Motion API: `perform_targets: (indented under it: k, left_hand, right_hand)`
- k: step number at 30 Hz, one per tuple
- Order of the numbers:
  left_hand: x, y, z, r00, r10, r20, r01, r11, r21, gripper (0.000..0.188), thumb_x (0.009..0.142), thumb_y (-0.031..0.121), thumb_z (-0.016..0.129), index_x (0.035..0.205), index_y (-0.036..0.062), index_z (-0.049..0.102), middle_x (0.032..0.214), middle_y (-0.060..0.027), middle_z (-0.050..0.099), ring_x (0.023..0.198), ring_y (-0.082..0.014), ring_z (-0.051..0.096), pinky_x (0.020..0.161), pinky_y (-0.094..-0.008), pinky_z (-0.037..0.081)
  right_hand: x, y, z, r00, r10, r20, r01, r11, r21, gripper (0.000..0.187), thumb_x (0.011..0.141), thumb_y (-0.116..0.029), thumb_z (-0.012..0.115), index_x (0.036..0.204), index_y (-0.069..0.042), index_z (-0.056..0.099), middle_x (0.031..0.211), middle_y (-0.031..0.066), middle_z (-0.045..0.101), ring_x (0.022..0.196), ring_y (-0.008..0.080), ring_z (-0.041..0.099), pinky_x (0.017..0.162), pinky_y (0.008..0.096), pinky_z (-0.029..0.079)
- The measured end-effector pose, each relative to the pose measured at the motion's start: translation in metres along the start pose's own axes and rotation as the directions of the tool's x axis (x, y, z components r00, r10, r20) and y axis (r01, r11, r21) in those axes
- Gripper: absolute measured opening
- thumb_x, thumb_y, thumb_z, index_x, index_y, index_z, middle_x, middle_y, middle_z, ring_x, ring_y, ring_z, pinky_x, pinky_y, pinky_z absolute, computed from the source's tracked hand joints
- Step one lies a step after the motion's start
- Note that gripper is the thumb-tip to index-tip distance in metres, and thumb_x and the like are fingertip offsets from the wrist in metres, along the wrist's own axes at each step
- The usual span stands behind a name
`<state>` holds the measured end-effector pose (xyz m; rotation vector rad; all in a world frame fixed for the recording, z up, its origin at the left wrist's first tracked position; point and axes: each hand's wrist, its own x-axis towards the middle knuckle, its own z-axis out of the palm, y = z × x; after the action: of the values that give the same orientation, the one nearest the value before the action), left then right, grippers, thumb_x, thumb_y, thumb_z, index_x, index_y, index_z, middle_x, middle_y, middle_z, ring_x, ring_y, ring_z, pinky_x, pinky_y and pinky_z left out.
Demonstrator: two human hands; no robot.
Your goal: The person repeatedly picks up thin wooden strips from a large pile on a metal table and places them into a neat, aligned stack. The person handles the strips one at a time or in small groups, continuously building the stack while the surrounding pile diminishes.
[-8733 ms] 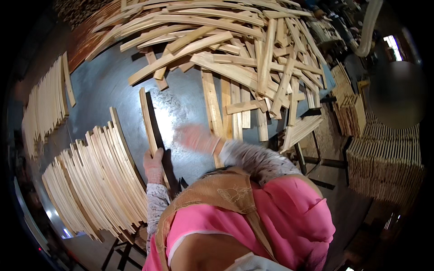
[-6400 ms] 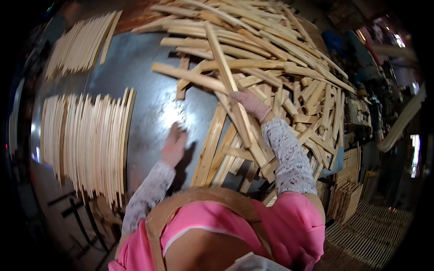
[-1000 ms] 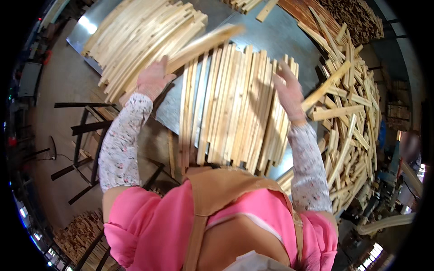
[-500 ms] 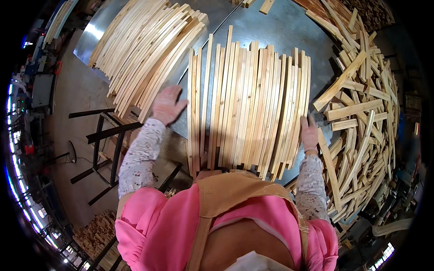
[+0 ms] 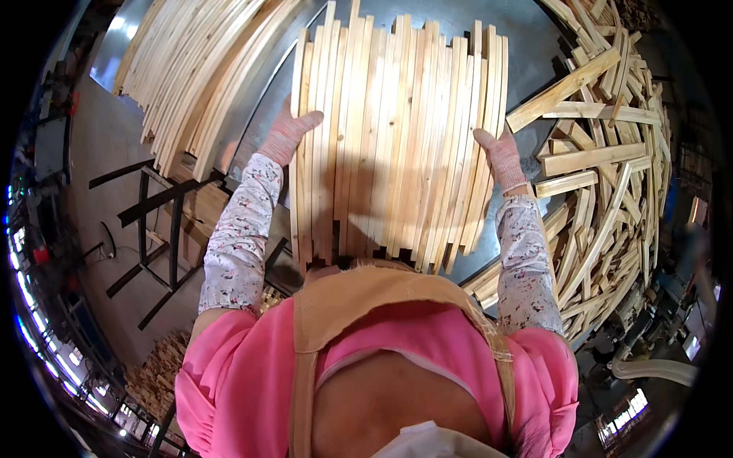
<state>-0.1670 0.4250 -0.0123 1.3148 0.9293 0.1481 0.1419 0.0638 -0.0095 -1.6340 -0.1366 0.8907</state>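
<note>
A row of long pale wooden strips [image 5: 397, 130] lies side by side in front of me, their ends uneven. Along its left edge, my left hand [image 5: 290, 133] in a pinkish knit glove grips the outermost strip, thumb on top and fingers mostly hidden down the side. My right hand [image 5: 501, 159], gloved alike, holds the right edge with its thumb over the top; its other fingers are largely hidden. Between the two hands the strips sit close together. The near ends of the row reach my tan apron [image 5: 382, 284].
Another stack of strips [image 5: 206, 69] lies at the far left of the metal tabletop [image 5: 532, 57]. Loose wood offcuts [image 5: 595, 221] are heaped on the right, some close to my right hand. A black metal frame [image 5: 143, 217] stands on the floor at left.
My left hand has moved onto the row's left edge, and the gaps among the left strips have closed. My right hand has its thumb over the right edge. The view has shifted forward.
</note>
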Motion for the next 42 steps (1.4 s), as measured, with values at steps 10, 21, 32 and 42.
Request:
perform_targets:
  k: [10, 21, 32, 42]
  left_hand:
    - [-0.036, 0.099, 0.005, 0.951, 0.303, -0.065, -0.305, 0.952, -0.009, 0.083, 0.092, 0.033, 0.085, 0.156, -0.0016, 0.046, 0.132, -0.0153, 0.070, 0.116, -0.0239, 0.070, 0.104, -0.0384, 0.058]
    - [-0.014, 0.371, -0.067, 0.719, 0.682, 0.134, -0.690, 0.723, 0.024, 0.043, 0.094, 0.027, 0.083, 0.130, 0.0060, 0.073, 0.137, -0.0064, 0.072, 0.125, -0.0246, 0.066, 0.099, -0.0449, 0.056]
    - [-0.130, 0.142, -0.091, 0.577, 0.629, 0.521, -0.716, 0.083, 0.693, 0.076, 0.097, 0.046, 0.074, 0.157, 0.0083, 0.046, 0.157, -0.0139, 0.057, 0.143, -0.0303, 0.054, 0.117, -0.0458, 0.044]
    - [-0.065, -0.027, -0.176, 0.885, 0.200, 0.420, -0.321, -0.392, 0.862, 0.074, 0.099, 0.025, 0.065, 0.167, 0.0209, 0.036, 0.159, -0.0076, 0.054, 0.151, -0.0289, 0.048, 0.127, -0.0390, 0.036]
  right_hand:
    - [-0.028, -0.086, -0.008, 0.971, -0.231, -0.058, 0.237, 0.960, 0.150, 0.067, 0.091, -0.008, 0.079, 0.150, 0.005, 0.052, 0.135, 0.0160, 0.069, 0.120, 0.0276, 0.069, 0.108, 0.0380, 0.056]
    - [-0.100, -0.323, 0.004, 0.439, -0.882, -0.171, 0.876, 0.463, -0.138, 0.055, 0.097, -0.019, 0.082, 0.143, -0.001, 0.056, 0.130, 0.0132, 0.069, 0.115, 0.0242, 0.068, 0.104, 0.0381, 0.057]
    - [-0.190, -0.014, 0.022, 0.929, -0.317, -0.190, 0.274, 0.936, -0.221, 0.066, 0.104, -0.021, 0.068, 0.162, -0.004, 0.040, 0.141, 0.0214, 0.066, 0.128, 0.0352, 0.065, 0.113, 0.0447, 0.052]
    - [-0.226, 0.103, 0.100, 0.961, -0.259, -0.096, 0.020, 0.411, -0.912, 0.048, 0.105, -0.022, 0.055, 0.151, -0.012, 0.062, 0.144, 0.0243, 0.066, 0.135, 0.0472, 0.058, 0.112, 0.0495, 0.050]
